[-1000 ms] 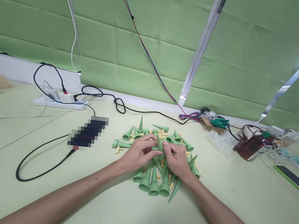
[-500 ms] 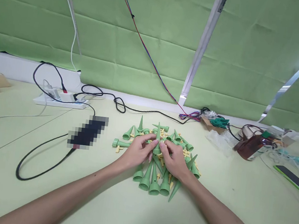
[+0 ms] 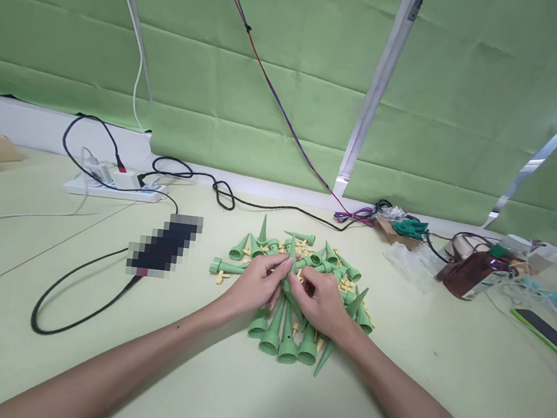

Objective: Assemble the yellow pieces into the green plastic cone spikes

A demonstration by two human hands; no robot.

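A wide green blind (image 3: 290, 103), a pale table (image 3: 162, 390) and, on it, a heap of green spikes (image 3: 287, 352).
Beyond the heap and to its left, a white power strip (image 3: 114, 193) lies with plugs in it. The left hand (image 3: 257, 280) is over the heap's left part, its thumb and fingers pinching one green spike (image 3: 293, 245). The right hand (image 3: 324, 301) is over the heap's right part, fingers curled, thumb at that spike's lower end (whether it grips the spike or some small piece, I cannot tell). Well to the right of the heap, a brown bottle (image 3: 466, 276) sits tilted. The pinched spike stands nearly upright above the heap's middle, tip up, its base hidden by fingers. Smallest are the yellow pieces (image 3: 219, 279), scattered among the heap and at its left edge.
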